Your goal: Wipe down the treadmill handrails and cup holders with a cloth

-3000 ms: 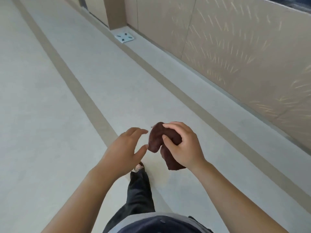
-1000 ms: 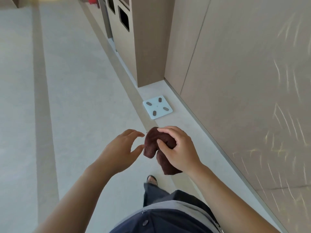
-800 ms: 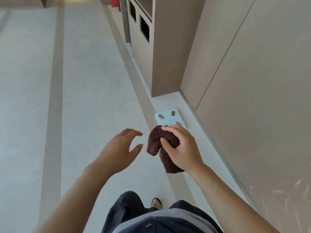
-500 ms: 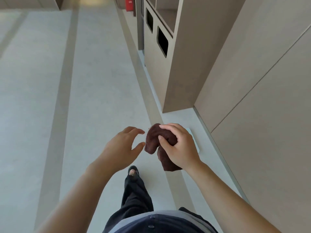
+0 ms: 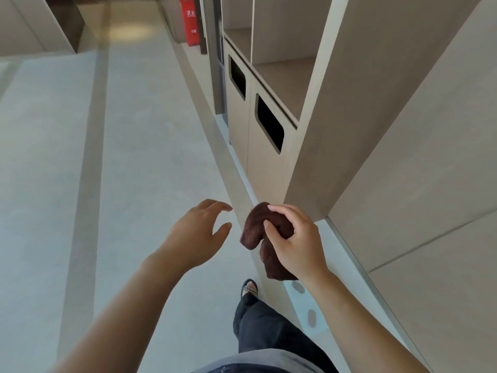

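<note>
Right hand (image 5: 298, 243) gripping a bunched dark brown terry cloth (image 5: 256, 230), left hand (image 5: 196, 235) loosely spread beside it, apart.

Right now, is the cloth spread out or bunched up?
Bunched up: the dark brown cloth is crumpled in the right hand, its ends hanging down.

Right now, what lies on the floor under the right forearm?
A pale flat plate with grey oval pads, perhaps a scale. Only the part between the right forearm and the trouser leg shows; those two cover the rest.
</note>
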